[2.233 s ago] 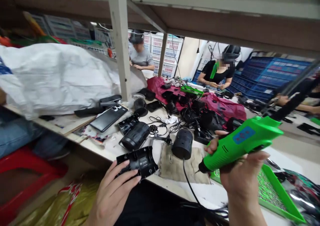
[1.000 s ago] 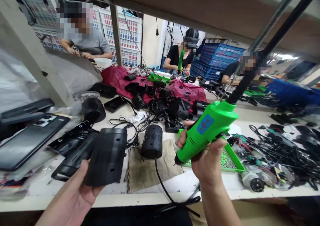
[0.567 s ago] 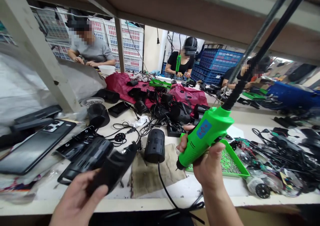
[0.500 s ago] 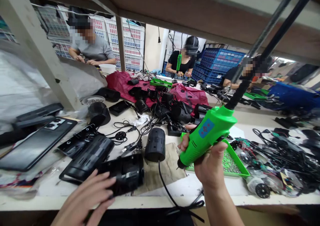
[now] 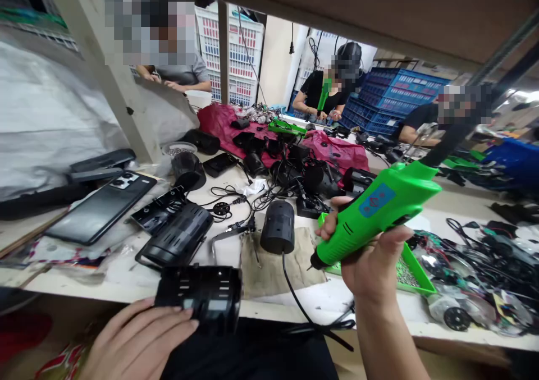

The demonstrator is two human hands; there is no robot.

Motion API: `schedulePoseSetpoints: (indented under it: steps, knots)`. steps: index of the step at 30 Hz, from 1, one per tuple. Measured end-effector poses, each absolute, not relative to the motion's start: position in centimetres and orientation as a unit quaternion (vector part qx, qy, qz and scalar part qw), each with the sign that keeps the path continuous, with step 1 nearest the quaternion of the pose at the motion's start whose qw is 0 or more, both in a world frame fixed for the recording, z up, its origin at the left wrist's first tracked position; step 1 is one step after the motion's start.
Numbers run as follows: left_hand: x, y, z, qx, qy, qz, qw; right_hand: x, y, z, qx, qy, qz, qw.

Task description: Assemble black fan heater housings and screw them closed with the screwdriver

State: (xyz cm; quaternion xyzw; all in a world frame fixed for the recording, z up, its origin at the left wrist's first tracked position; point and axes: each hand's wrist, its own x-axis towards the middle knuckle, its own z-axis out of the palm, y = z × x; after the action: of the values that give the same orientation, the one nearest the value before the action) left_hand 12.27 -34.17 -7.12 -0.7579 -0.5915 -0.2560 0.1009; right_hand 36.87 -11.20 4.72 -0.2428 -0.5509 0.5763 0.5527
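Note:
My left hand [image 5: 138, 340] grips a black slotted plastic housing [image 5: 197, 298] at the table's front edge. My right hand [image 5: 370, 256] is closed around a green electric screwdriver [image 5: 379, 214], whose thin tip points down and left, touching nothing. That tip is just right of a black cylindrical housing [image 5: 277, 227] standing on a worn cloth pad [image 5: 282, 270], with its black cord trailing forward. Left of the cylinder lie another black housing shell [image 5: 177, 234] and a flat black plate [image 5: 159, 210].
A smartphone [image 5: 101, 209] lies at the left, before a white sack [image 5: 46, 116]. A green tray [image 5: 415, 270] sits under my right hand, beside tangled wires [image 5: 475, 268]. Black parts cover a red cloth [image 5: 223, 124]. A post [image 5: 113, 82] stands left; co-workers sit beyond.
My left hand has lowered the black housing toward the table's front edge and turned it, showing its slots. The screwdriver stays in my right hand. The view has swung slightly.

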Motion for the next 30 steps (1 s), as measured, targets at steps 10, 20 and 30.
schedulePoseSetpoints:
  steps: [10, 20, 30]
  knots:
    - [15.2, -33.0, -5.9, -0.736, -0.585, -0.33, 0.083, 36.3, -11.3, 4.7, -0.25, -0.565, 0.569, 0.543]
    - [17.3, -30.2, -5.9, -0.798, -0.535, -0.278, 0.027, 36.6, -11.1, 4.6, -0.249, -0.58, 0.554, 0.542]
    - [17.8, -30.1, -6.8, -0.788, -0.536, -0.303, 0.008, 36.7, -10.8, 4.6, -0.261, -0.578, 0.539, 0.555]
